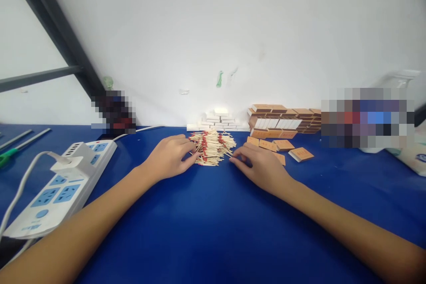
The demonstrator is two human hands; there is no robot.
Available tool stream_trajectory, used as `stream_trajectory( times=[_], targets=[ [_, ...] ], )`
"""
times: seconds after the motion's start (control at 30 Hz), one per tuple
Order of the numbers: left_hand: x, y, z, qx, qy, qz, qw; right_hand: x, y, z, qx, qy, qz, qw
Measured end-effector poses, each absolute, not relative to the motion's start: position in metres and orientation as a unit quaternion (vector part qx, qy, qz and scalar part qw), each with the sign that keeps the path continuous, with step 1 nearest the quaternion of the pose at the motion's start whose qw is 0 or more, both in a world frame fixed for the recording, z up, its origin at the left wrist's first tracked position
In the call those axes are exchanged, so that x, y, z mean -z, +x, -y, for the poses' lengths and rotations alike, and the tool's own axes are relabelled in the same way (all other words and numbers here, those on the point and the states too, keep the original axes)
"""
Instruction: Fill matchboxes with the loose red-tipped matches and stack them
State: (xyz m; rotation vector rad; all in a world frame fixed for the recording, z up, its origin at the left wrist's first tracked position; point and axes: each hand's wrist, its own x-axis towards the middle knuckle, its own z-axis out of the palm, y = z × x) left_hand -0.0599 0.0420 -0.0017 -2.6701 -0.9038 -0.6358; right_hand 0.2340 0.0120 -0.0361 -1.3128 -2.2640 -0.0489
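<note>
A heap of red-tipped matches [213, 146] lies on the blue table [213, 222] in front of me. My left hand [171, 156] rests at the heap's left side, fingers curled with the tips touching the matches. My right hand [258, 164] lies at the heap's right edge, fingers pinched together against the sticks. Whether either hand holds a match is too small to see.
Behind the heap stand white inner trays [219, 122] and a stack of brown matchbox sleeves [286, 120], with loose sleeves [301, 154] beside my right hand. A white and blue power strip [63, 184] with a plugged-in charger lies at the left. Green-handled scissors [8, 156] sit at far left.
</note>
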Motion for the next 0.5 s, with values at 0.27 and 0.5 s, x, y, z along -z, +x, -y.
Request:
stream_trajectory(
  times=[0.27, 0.5],
  targets=[
    [0.002, -0.059, -0.043, 0.232, -0.917, 0.287, 0.149, 0.039, 0.215, -0.03, 0.005, -0.528, 0.8, 0.284],
    [0.003, -0.059, -0.043, 0.223, -0.919, 0.276, 0.174, 0.002, 0.235, -0.056, 0.051, -0.482, 0.81, 0.329]
  ],
)
